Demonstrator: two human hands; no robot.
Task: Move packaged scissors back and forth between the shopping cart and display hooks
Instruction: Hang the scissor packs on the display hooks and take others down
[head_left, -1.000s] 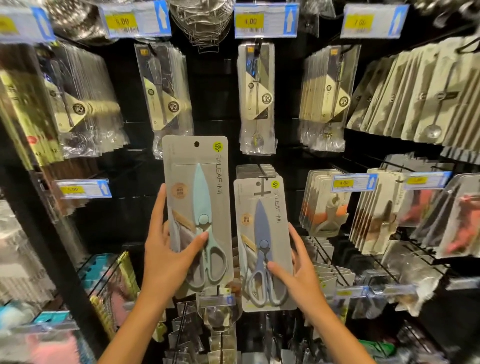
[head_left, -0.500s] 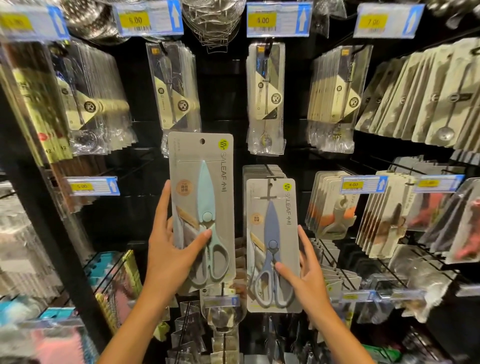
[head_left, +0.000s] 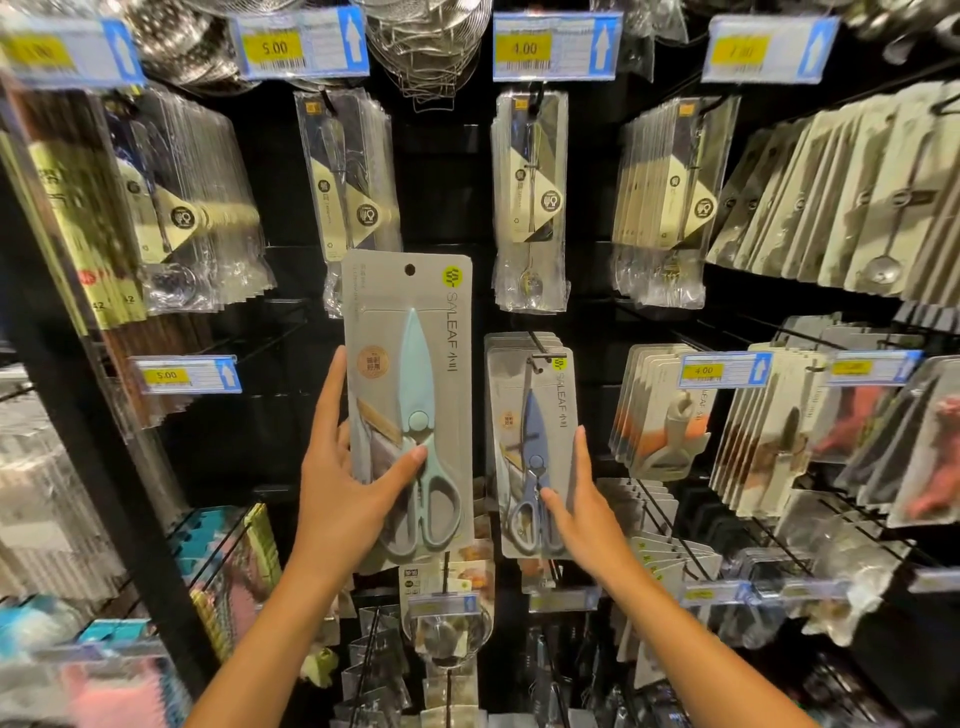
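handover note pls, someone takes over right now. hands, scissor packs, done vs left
Left hand: grips the mint scissors pack, held up in front of the display; its hang hole is free, not on a hook.
Right hand: holds the lower part of the blue scissors pack, whose top is threaded on the hook in front of a stack of like packs.
Done: blue pack looks hung.
Left: let go of the blue pack, then hang the mint one. The cart is out of view.
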